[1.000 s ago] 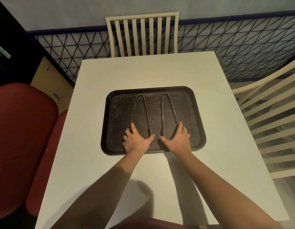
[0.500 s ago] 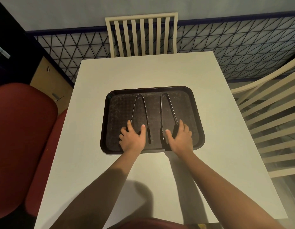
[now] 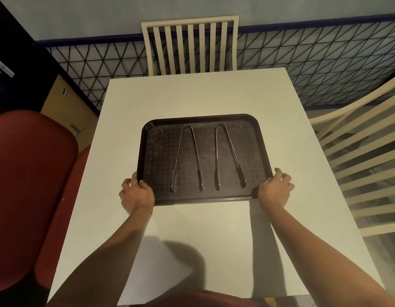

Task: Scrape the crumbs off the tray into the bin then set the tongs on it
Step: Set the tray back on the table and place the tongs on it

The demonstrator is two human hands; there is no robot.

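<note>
We are seeing dim, warm light falling from above and behind, casting soft shadows on the near white square table (image 3: pixel 214 96); wide-angle distortion is bending the edges.

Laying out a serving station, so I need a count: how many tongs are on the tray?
2. Left tongs lie on the tray left of centre; right tongs lie beside them, right of centre. Both point their open ends toward the person. None appear hidden.
</note>
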